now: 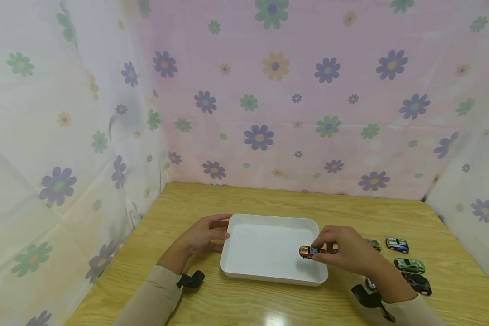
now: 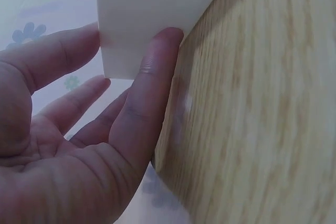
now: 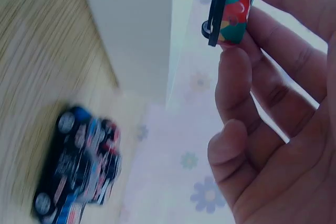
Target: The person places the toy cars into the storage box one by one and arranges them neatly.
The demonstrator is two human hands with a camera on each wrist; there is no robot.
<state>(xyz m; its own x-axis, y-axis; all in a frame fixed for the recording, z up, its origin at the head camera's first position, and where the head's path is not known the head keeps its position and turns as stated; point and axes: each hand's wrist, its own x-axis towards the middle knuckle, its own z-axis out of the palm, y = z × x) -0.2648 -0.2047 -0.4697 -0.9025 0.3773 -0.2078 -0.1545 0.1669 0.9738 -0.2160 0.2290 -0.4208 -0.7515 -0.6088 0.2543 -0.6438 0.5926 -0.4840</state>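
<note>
A white rectangular tray (image 1: 265, 251) lies on the table in the head view. My left hand (image 1: 208, 233) touches its left side wall with fairly straight fingers; in the left wrist view, fingertips (image 2: 167, 38) rest against the outside of the wall. Over the right part of the tray, my right hand (image 1: 344, 251) pinches a small red and orange toy car (image 1: 307, 251) between thumb and fingers. The right wrist view shows that car's wheels and red-green side, held above the tray's edge; its upper part is cut off there.
Several toy cars stand right of the tray: a white-blue-green one (image 1: 397, 245), a green one (image 1: 409, 266), a black one (image 1: 417, 283), others partly behind the right arm. Flowered cloth (image 1: 269, 113) hangs behind the wooden table (image 1: 195, 199) and at its sides.
</note>
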